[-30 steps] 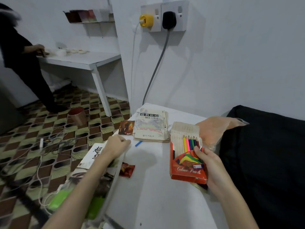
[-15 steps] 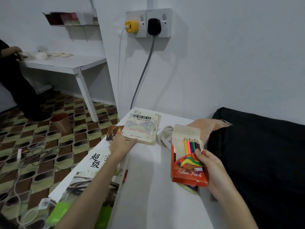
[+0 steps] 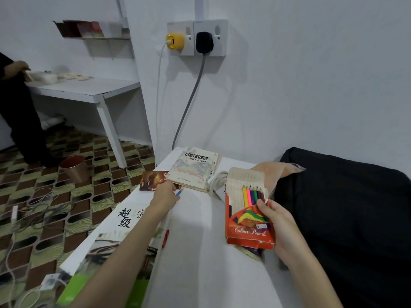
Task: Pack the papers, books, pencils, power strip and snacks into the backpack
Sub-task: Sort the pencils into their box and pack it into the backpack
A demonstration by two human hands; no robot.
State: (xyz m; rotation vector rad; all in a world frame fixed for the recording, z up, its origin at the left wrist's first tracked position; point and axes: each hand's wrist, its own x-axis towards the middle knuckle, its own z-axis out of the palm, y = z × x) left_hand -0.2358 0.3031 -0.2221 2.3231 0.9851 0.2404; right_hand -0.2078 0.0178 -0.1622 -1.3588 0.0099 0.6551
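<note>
Pencil [image 3: 179, 192], blue, lies on the desk [image 3: 200, 252] touching the left hand's [image 3: 163, 194] fingertips, its visible end pointing up-right toward the book [image 3: 194, 168]. Left hand is nearer; fingers curled down onto it, grasp not confirmable. Right hand [image 3: 278, 227] grips the open pencil box [image 3: 246, 218], well apart to the right.

Orange pencil box [image 3: 249, 227], black backpack [image 3: 347, 214], brown-green patterned floor [image 3: 66, 196].

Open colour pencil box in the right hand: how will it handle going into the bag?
The colour pencil box looks like thin, creased card, so probably light and squashy under the right hand. Its flap is open with pencils protruding; tipped, they would likely slide out.
</note>
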